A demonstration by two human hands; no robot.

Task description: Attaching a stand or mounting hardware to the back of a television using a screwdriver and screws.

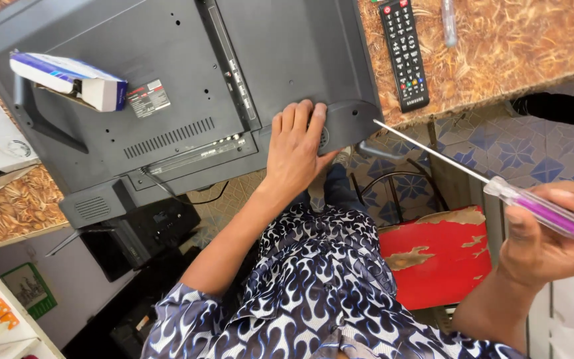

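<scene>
Left hand [297, 149]: flat, holding nothing, pressing the TV [187, 86] corner overhanging the worktop [499, 60] edge.
Right hand [553, 239]: clenched around the screwdriver [499, 189].
Risk: tip may slip and scratch the TV; the overhanging TV could tip.

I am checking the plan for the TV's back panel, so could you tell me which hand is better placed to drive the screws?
Probably the right hand: it grips the screwdriver, tip near the TV corner, while the left hand rests flat there.

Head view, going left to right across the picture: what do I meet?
Blue-and-white cardboard box lying on the dark grey television back panel → left hand pressed on the panel's corner → black remote control → right hand holding the purple-handled screwdriver.
</scene>
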